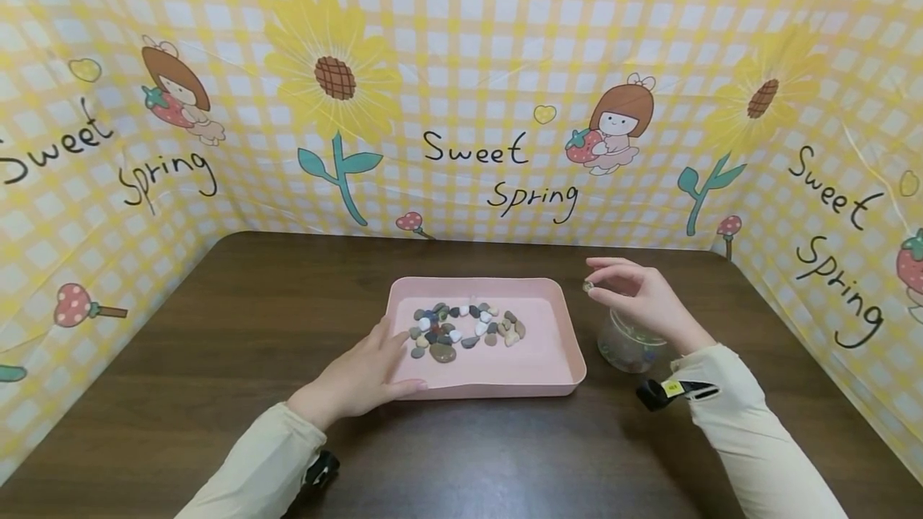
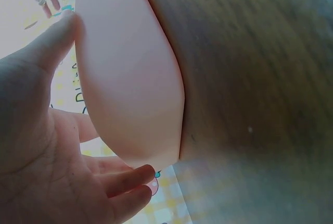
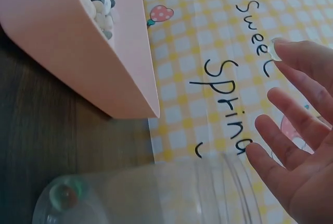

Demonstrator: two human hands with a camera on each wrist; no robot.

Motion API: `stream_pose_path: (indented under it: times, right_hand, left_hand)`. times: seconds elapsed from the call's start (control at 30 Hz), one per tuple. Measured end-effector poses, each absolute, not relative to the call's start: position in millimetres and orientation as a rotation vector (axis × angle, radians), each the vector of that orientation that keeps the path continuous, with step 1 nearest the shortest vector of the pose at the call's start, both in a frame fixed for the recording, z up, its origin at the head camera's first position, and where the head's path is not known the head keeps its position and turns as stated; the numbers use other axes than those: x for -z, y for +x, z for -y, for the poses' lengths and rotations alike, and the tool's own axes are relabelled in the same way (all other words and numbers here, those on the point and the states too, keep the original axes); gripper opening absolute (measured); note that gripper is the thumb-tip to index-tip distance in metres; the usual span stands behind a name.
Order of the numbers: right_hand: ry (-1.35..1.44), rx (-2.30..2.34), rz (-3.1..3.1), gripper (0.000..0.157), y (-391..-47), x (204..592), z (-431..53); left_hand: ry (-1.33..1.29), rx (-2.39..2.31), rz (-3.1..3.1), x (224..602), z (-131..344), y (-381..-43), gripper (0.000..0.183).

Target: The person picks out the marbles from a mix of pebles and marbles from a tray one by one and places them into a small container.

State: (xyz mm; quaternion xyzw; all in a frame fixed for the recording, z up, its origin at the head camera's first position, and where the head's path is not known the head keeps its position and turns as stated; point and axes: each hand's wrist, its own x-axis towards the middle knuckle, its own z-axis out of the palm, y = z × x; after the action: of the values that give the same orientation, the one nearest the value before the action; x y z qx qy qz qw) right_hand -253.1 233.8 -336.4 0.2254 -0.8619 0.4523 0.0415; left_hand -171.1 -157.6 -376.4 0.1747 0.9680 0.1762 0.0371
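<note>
A shallow pink tray (image 1: 476, 389) stands on the table with a cluster of pebbles (image 1: 443, 352) in its left and middle part, grey, white, brown and tan. My left hand (image 1: 364, 371) holds the tray's near left corner. In the left wrist view its thumb (image 2: 54, 39) lies at the rim and its fingers bend round the outer wall. Right of the tray, my right hand (image 1: 642, 299) pinches a small clear glass marble (image 3: 274, 50) between thumb and index finger, the other fingers spread. Below that hand stands a clear glass jar (image 1: 622, 347), partly hidden by it.
A marble (image 3: 66, 194) with green and orange tints lies at the jar's bottom. Dark wooden table (image 1: 288, 295) surrounds the tray. A yellow checked cloth (image 1: 447, 102) with sunflowers and lettering rises behind and at both sides.
</note>
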Motion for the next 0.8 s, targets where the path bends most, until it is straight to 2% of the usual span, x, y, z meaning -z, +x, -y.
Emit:
stream_pose_path:
  times: [0.8]
  right_hand:
    - [0.582,-1.393,2.461,0.023,-237,357,-281]
  left_hand:
    - [0.525,-0.538,-2.956,377,158,-172,0.080]
